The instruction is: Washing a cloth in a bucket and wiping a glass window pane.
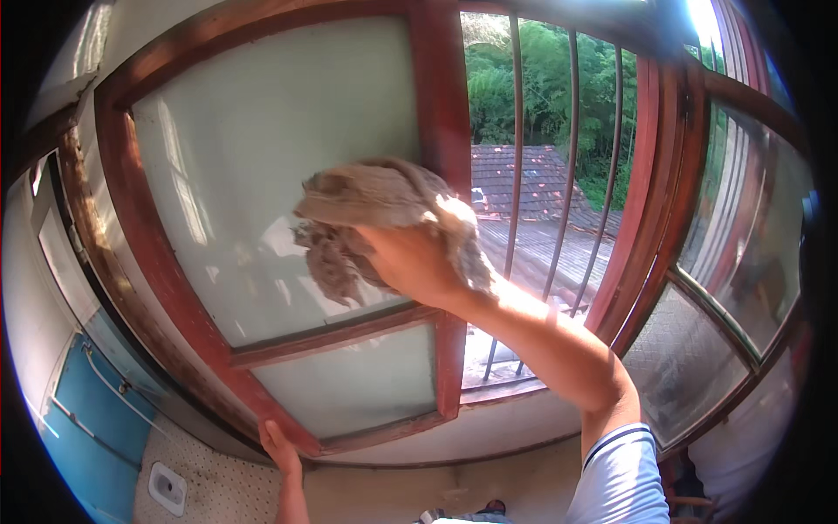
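Observation:
A bunched grey-brown cloth (373, 193) is in my right hand (416, 262), over the right part of a large glass pane (262, 131). Part of the rag hangs below my fingers, and some lies over the wrist. The pane sits in a red-brown wooden window sash (150, 203), which stands swung open. Below a crossbar (334, 337) is a smaller pane (353, 380). My left hand (280, 445) holds the sash's lower left corner, thumb against the outer edge; its other fingers are mostly hidden.
Metal bars (566, 177) cross the window opening, with a tiled roof (517, 173) and trees outside. Another glazed sash (694, 347) stands open at right. Down on the left are a squat toilet (168, 488), a blue wall panel (98, 419) and thin pipes.

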Demonstrator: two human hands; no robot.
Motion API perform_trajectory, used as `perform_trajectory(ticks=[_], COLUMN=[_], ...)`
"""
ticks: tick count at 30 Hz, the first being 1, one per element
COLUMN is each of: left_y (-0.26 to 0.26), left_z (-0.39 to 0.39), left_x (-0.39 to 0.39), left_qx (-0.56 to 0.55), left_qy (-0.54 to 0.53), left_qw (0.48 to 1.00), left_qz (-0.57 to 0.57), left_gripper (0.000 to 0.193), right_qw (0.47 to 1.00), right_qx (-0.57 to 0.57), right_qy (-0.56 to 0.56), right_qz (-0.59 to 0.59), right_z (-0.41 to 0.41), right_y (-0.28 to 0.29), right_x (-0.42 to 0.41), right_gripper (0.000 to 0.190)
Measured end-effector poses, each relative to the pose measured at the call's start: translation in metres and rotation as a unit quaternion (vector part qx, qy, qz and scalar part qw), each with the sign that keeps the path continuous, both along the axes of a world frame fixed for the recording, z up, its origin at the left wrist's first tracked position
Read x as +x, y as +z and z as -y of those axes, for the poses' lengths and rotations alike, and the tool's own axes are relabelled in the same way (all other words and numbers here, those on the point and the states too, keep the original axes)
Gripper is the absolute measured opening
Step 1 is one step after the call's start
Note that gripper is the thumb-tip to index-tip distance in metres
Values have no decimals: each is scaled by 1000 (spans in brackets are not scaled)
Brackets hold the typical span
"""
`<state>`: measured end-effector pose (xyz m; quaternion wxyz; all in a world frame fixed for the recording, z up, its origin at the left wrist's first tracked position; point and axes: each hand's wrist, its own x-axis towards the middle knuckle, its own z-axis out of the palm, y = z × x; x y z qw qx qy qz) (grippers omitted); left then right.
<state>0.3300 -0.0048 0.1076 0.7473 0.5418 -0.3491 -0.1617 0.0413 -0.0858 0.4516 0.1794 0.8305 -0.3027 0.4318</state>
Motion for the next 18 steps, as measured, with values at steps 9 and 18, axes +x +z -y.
perform_trajectory(ticks=[9,18], left_y=[-13,-5], left_z=[2,4], left_x=[-1,-9], left_qx=[24,23], left_qy=[68,22], left_qw=[994,997], left_qz=[84,71], left_gripper=[55,48], right_qw=[972,904], right_qx=[-81,-396], right_qy=[-35,-159], right_qz=[219,-9], right_z=[4,58], right_y=[-3,198], right_x=[-79,-100], right_gripper=[49,36])
